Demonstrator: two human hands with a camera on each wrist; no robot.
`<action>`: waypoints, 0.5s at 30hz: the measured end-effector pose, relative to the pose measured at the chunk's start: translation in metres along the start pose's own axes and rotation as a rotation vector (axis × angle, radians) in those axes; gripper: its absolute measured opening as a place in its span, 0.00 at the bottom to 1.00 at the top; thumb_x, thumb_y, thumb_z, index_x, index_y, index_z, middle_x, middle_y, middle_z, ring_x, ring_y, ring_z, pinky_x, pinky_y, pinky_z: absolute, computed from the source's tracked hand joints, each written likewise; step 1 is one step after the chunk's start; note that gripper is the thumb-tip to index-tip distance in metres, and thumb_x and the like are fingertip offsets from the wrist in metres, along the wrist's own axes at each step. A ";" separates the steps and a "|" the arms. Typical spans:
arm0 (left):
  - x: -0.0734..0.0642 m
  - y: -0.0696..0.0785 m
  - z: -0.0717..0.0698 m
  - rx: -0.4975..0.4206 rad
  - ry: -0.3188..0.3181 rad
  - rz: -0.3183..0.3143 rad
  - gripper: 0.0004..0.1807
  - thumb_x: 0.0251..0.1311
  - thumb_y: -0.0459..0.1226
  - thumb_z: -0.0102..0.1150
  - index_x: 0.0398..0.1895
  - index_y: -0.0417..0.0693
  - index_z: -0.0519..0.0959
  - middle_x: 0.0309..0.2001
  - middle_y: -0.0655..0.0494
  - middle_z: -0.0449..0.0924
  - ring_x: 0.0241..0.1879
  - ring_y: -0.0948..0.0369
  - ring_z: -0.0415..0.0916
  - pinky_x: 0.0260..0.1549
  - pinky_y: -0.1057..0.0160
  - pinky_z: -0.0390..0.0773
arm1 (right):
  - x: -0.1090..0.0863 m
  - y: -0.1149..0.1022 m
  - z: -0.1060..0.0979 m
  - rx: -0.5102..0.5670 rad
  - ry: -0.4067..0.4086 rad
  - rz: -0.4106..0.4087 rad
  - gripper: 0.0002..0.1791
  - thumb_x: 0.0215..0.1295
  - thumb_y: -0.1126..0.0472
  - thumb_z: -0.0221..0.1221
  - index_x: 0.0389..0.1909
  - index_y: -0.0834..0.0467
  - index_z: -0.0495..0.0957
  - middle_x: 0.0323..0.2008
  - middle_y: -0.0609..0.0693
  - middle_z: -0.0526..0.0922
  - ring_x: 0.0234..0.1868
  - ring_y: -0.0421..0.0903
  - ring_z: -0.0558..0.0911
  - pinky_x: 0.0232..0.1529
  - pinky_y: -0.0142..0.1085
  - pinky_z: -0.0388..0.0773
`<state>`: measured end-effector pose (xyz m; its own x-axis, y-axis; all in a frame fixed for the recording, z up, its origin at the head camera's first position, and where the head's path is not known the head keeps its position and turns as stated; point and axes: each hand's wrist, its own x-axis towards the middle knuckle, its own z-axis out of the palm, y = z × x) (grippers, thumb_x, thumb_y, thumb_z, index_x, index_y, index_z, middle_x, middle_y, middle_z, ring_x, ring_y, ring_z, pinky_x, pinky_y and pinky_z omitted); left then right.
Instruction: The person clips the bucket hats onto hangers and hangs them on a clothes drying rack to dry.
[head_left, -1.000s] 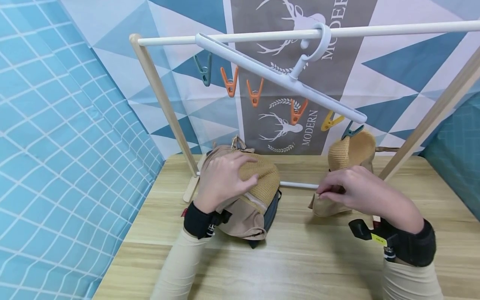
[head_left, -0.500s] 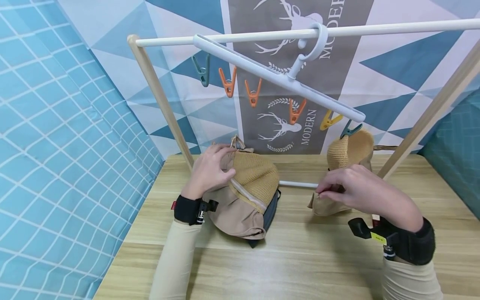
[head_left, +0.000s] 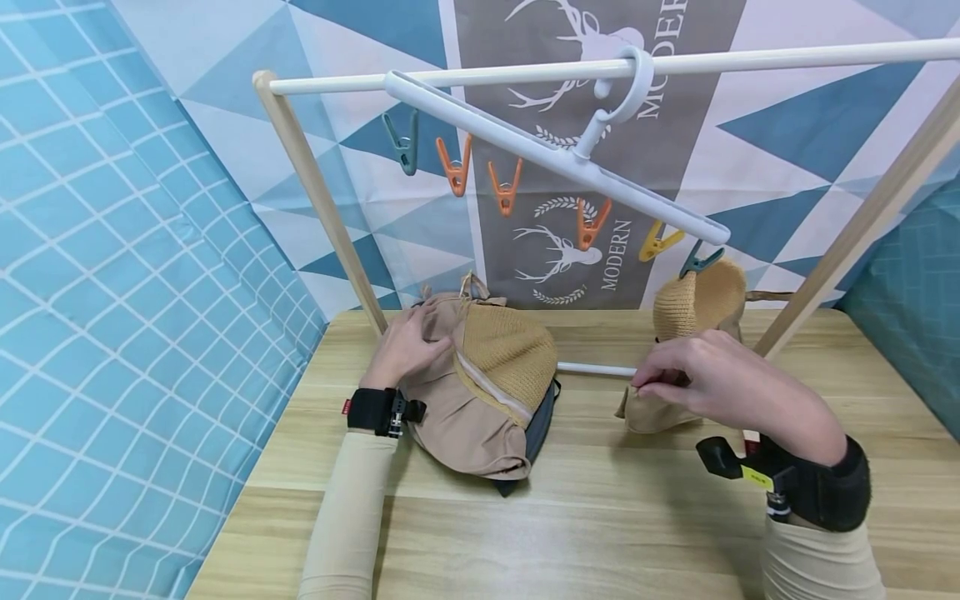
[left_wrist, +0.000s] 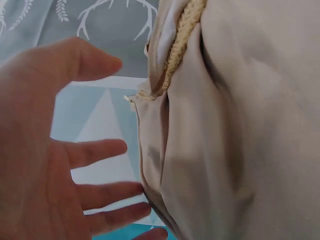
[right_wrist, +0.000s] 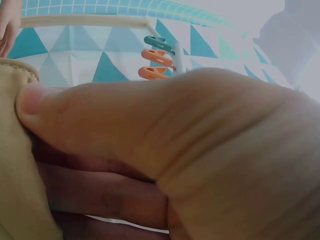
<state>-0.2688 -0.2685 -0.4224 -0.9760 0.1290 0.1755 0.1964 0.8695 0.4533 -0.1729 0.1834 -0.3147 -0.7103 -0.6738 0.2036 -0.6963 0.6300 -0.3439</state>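
A hat (head_left: 675, 307) with a woven straw part and tan cloth hangs at the right, below a teal clip (head_left: 701, 261) of the white hanger (head_left: 558, 158). My right hand (head_left: 712, 371) pinches the edge of its tan cloth; in the right wrist view the thumb (right_wrist: 35, 105) lies on the cloth. Farther left, a tan hat (head_left: 510, 354) with a straw crown lies on the table over something dark. My left hand (head_left: 408, 346) is at its left side, fingers apart. The left wrist view shows the fingertips near the tan cloth (left_wrist: 210, 150), some perhaps touching it.
The hanger hooks over a white rail (head_left: 465, 77) on wooden posts (head_left: 322, 196). Several more clips, teal, orange and yellow, hang from it, such as an orange clip (head_left: 506, 187). A lower white bar (head_left: 596, 368) crosses behind the wooden table (head_left: 570, 517).
My left hand has moved left, from over the straw crown to the left side of the lying hat, uncovering it. My right hand keeps its pinch in the same place.
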 end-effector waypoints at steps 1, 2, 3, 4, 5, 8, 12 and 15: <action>-0.002 0.002 -0.001 -0.011 -0.011 -0.013 0.44 0.71 0.56 0.58 0.84 0.41 0.71 0.81 0.28 0.70 0.80 0.29 0.69 0.78 0.28 0.70 | 0.000 0.000 0.000 0.000 0.001 -0.001 0.09 0.66 0.68 0.78 0.40 0.49 0.93 0.37 0.38 0.94 0.32 0.26 0.79 0.30 0.28 0.78; -0.002 0.000 -0.001 -0.008 -0.012 -0.023 0.44 0.71 0.56 0.58 0.84 0.40 0.72 0.81 0.27 0.70 0.80 0.29 0.69 0.78 0.28 0.71 | 0.000 0.000 0.000 0.000 -0.001 -0.002 0.09 0.67 0.68 0.78 0.40 0.49 0.93 0.37 0.38 0.94 0.32 0.26 0.79 0.30 0.28 0.78; -0.002 -0.001 0.000 -0.006 -0.016 -0.036 0.43 0.72 0.55 0.59 0.83 0.39 0.72 0.81 0.26 0.70 0.79 0.29 0.70 0.77 0.29 0.71 | 0.000 0.000 0.000 0.000 -0.003 0.000 0.09 0.67 0.68 0.78 0.40 0.49 0.93 0.37 0.38 0.94 0.32 0.26 0.79 0.30 0.28 0.78; -0.002 -0.001 0.000 0.000 -0.023 -0.048 0.43 0.72 0.54 0.59 0.83 0.39 0.71 0.80 0.26 0.70 0.79 0.29 0.71 0.77 0.29 0.72 | 0.000 0.000 0.000 0.000 -0.005 0.001 0.09 0.67 0.67 0.78 0.40 0.49 0.93 0.37 0.38 0.94 0.32 0.26 0.79 0.30 0.28 0.77; -0.003 -0.002 0.000 0.005 -0.030 -0.060 0.42 0.73 0.52 0.60 0.84 0.39 0.71 0.80 0.26 0.71 0.77 0.30 0.72 0.75 0.30 0.74 | 0.000 -0.001 0.000 0.002 -0.008 0.004 0.09 0.67 0.67 0.78 0.41 0.49 0.93 0.38 0.38 0.94 0.32 0.26 0.78 0.30 0.28 0.77; -0.004 -0.002 0.000 0.025 -0.043 -0.100 0.37 0.76 0.43 0.60 0.84 0.39 0.71 0.79 0.26 0.70 0.76 0.31 0.73 0.75 0.32 0.75 | 0.000 -0.001 0.000 0.007 -0.018 0.012 0.09 0.67 0.67 0.78 0.41 0.49 0.94 0.38 0.38 0.94 0.32 0.27 0.78 0.30 0.28 0.78; -0.002 -0.004 0.001 0.051 -0.033 -0.126 0.31 0.79 0.35 0.58 0.83 0.41 0.73 0.79 0.27 0.70 0.78 0.32 0.71 0.77 0.33 0.74 | 0.001 -0.001 0.000 0.011 -0.022 0.014 0.09 0.66 0.68 0.78 0.41 0.50 0.94 0.38 0.39 0.94 0.32 0.28 0.79 0.30 0.28 0.78; -0.001 -0.005 0.002 0.054 -0.026 -0.132 0.29 0.80 0.32 0.57 0.82 0.41 0.74 0.78 0.29 0.70 0.79 0.33 0.71 0.79 0.34 0.72 | 0.001 -0.001 -0.001 0.011 -0.022 0.012 0.09 0.66 0.68 0.78 0.41 0.50 0.94 0.38 0.39 0.94 0.32 0.28 0.79 0.30 0.28 0.78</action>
<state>-0.2684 -0.2718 -0.4262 -0.9953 0.0235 0.0940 0.0614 0.9038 0.4235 -0.1728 0.1825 -0.3135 -0.7162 -0.6745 0.1791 -0.6863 0.6342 -0.3562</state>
